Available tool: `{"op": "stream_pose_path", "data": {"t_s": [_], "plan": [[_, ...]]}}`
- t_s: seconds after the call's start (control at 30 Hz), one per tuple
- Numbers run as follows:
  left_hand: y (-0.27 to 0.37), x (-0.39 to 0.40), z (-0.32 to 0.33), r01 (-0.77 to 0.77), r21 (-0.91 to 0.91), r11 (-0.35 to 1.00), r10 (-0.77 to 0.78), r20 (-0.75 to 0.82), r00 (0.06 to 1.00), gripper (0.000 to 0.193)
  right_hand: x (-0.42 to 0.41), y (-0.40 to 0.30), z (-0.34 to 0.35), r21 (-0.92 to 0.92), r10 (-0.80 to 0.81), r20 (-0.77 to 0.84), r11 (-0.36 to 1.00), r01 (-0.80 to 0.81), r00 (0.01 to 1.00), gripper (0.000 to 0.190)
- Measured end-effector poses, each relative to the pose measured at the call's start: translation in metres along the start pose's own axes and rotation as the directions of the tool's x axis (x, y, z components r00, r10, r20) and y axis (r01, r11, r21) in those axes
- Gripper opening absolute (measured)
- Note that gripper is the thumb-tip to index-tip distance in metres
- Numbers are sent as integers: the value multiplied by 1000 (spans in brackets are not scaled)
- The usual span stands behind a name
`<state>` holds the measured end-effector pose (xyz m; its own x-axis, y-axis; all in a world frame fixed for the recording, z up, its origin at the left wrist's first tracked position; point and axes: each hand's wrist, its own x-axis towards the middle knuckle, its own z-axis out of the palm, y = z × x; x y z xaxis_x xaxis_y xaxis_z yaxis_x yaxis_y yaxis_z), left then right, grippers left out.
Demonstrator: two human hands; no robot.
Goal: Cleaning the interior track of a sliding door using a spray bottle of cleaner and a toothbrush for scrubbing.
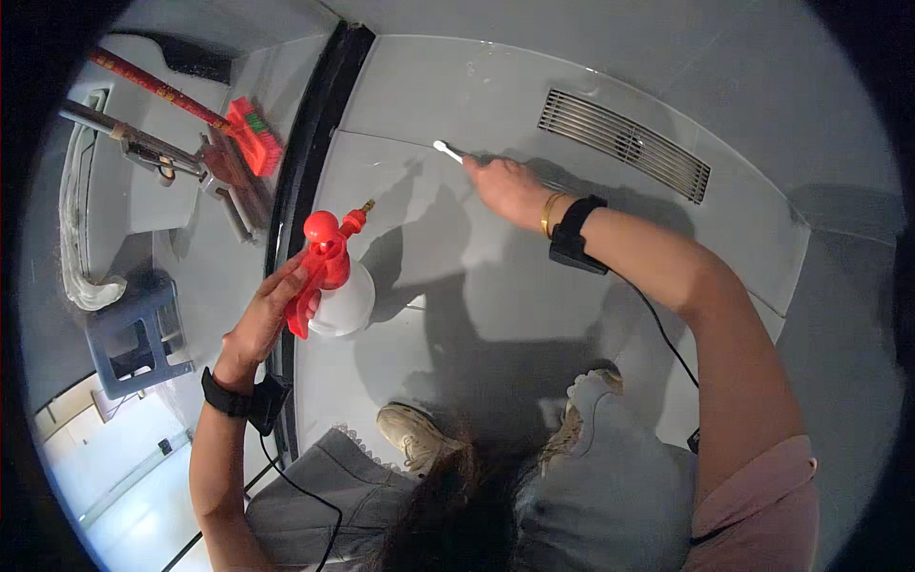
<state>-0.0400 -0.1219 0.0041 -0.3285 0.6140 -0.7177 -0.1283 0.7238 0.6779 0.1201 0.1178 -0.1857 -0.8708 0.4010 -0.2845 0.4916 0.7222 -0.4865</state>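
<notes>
My left hand (275,297) grips the red handle of a pump spray bottle (327,257). The bottle has a round red pump knob, a brass nozzle tip and a white body (347,304). Its nozzle points up and to the right, over the grey tile floor (400,186). In my right hand (507,187) is a slim white brush (447,151), apparently a toothbrush. Its head lies at a thin tile seam (386,139); the bristles are hidden, and most of the handle is inside my fingers.
A long metal drain grate (622,143) is set into the floor beyond my right hand. At left runs a raised black sill (314,143). Past it are a red-bristled broom (256,136), a mop (171,161), a toilet (136,171) and a blue plastic stool (139,339). Cables hang from both wristbands.
</notes>
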Motion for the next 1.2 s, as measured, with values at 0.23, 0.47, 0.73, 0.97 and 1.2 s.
{"op": "stream_pose_path", "data": {"t_s": [0.23, 0.47, 0.73, 0.97, 1.2], "plan": [[0, 0, 5, -2, 55, 998, 2, 2, 1000, 56, -3, 0, -10, -50, -52, 64, 997, 56, 997, 36], [-2, -5, 1, -30, 83, 996, 31, -5, 1000, 52, -18, 2, -9, 67, 83, 90, 994, -89, 992, 32], [5, -6, 12, -60, 84, 995, 60, 3, 998, 49, -14, 42, -17, 4, -123, -50, 992, 124, 991, 19], [11, 2, 14, -59, 66, 996, 57, 20, 998, 50, -13, 67, -7, 69, -157, -46, 985, 160, 987, 15], [9, 10, 18, -61, 74, 995, 56, 68, 996, 54, -10, 91, -14, 100, -150, 10, 984, 148, 989, 16]]}}
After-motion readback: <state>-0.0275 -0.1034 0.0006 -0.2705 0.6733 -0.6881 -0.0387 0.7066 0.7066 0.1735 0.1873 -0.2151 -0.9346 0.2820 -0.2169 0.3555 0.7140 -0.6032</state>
